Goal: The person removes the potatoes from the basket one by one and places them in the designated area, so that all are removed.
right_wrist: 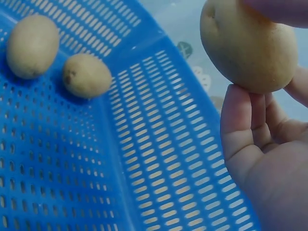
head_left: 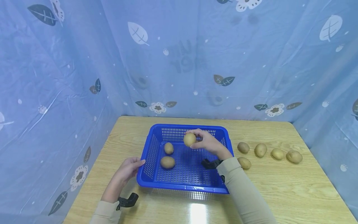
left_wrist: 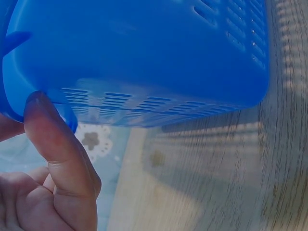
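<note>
Over the blue basket (head_left: 185,169), our right hand (head_left: 205,142) grasps a potato (head_left: 189,139); our left hand (head_left: 130,167) pinches the left rim (head_left: 145,152). We should lower the potato gently beside the two potatoes inside (head_left: 167,162), rim held steady, before releasing.

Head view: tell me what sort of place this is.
Probably a screened-off indoor workspace; anything beyond is hidden. Patterned blue sheeting hangs behind a wood-grain table, which bears a blue basket and loose potatoes.
</note>
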Demonstrator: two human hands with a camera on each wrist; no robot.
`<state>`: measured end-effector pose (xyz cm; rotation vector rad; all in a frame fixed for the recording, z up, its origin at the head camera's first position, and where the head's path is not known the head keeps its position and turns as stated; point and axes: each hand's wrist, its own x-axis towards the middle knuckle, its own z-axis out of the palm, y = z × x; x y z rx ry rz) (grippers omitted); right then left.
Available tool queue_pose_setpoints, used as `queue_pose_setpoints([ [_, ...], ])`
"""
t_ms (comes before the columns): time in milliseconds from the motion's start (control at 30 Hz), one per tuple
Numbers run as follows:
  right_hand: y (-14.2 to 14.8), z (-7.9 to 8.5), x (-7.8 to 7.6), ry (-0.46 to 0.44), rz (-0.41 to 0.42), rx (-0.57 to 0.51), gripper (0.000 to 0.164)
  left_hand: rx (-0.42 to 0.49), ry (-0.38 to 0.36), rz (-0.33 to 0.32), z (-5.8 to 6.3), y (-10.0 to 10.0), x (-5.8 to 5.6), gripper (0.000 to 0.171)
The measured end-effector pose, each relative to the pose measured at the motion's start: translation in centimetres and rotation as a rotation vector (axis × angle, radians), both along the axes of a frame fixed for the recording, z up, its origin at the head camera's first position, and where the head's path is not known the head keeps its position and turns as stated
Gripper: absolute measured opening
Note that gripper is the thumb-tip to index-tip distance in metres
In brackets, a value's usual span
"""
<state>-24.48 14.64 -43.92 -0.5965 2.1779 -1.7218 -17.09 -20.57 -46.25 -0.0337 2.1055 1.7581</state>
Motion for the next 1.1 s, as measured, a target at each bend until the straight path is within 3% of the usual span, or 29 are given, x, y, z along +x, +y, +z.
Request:
queue_pose_setpoints([
  [433, 0.8, 0.5, 0.4, -0.023, -0.089, -0.069, 0.060, 0.005, -0.005, -0.003, -0.1, -0.1, 0.0, 0.040],
  [800, 1.7, 1.0, 0.7, -0.061, -0.126, -0.251, 0.064, 0.000, -0.009, 0.004, -0.1, 0.0, 0.0, 0.042],
  [1100, 2.2, 1.2, 0.8, -0.029, -0.157, -0.292, 0.066, -0.002, -0.007, 0.012, 0.0, 0.0, -0.1, 0.039],
])
